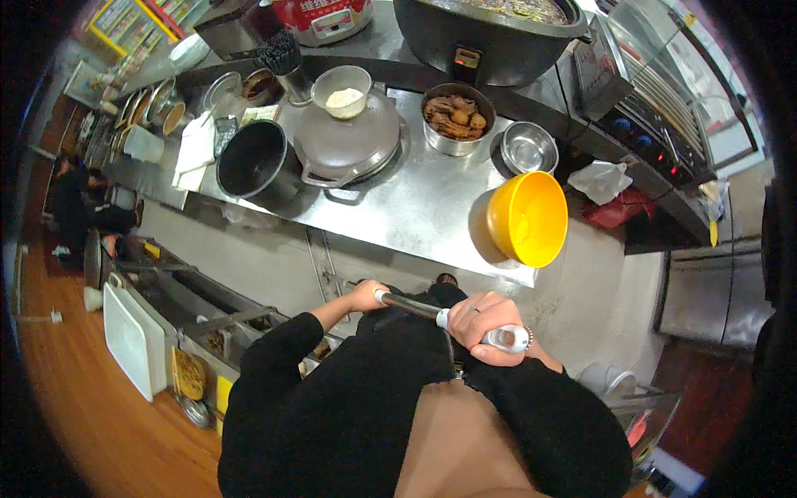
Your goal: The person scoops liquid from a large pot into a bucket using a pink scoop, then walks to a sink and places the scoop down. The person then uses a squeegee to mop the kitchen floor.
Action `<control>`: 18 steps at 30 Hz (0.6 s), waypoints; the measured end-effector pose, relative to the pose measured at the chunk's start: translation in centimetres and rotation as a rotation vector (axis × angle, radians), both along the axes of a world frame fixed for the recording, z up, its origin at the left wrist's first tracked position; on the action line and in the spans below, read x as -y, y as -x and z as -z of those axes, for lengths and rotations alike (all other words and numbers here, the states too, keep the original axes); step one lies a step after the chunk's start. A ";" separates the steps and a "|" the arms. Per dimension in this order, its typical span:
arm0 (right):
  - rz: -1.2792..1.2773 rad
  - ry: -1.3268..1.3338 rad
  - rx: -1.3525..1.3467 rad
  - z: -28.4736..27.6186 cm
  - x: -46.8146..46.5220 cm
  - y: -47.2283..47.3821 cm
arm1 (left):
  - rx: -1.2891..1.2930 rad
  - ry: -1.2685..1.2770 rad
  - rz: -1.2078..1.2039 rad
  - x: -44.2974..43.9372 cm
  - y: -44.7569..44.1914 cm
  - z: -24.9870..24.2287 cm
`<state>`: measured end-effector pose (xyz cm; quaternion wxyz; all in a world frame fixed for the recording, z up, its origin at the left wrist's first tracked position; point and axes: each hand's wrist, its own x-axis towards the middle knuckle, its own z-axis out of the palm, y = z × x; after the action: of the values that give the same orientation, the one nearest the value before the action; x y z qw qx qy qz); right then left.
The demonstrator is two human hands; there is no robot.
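Note:
Both my hands are on a long-handled metal pole (411,305) with white plastic fittings, held slantwise in front of my body. My right hand (485,327) wraps the white grip at its upper end, which has a loop-shaped tip. Further down the shaft, my left hand (368,295) closes around it near a white collar. The pole's lower end runs away to the left towards the floor, and its head cannot be made out. Beyond my hands stands a steel worktable (429,211), with a yellow bowl (526,218) near its right front corner.
On the worktable are a black pot (252,159), a lidded grey pot (348,140) under a plastic bowl (341,93), a pan of brown food (457,118) and steel bowls (529,146). A large black cooker (492,37) stands behind. At left, a person (81,205) is near a counter (187,299).

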<state>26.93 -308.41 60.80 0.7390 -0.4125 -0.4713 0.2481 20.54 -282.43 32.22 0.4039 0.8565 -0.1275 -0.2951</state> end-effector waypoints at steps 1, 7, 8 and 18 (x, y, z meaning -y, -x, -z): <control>0.012 -0.006 -0.046 0.3 1.4 -0.2 | -0.028 -0.050 0.016 1.1 -0.2 0.2; 0.126 0.037 -0.108 -0.9 8.0 -1.3 | -0.020 0.132 -0.064 8.4 -1.6 -0.9; 0.158 0.066 -0.092 -1.6 8.8 -1.3 | -0.040 0.125 -0.029 9.4 -1.9 -1.4; 0.268 0.110 -0.194 -6.3 10.8 -0.6 | -0.132 0.138 0.023 14.4 -2.9 -4.6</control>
<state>27.56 -319.25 67.05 0.7837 -0.4856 -0.3243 0.2116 23.41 -296.86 36.78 0.4659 0.8039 -0.1303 -0.3459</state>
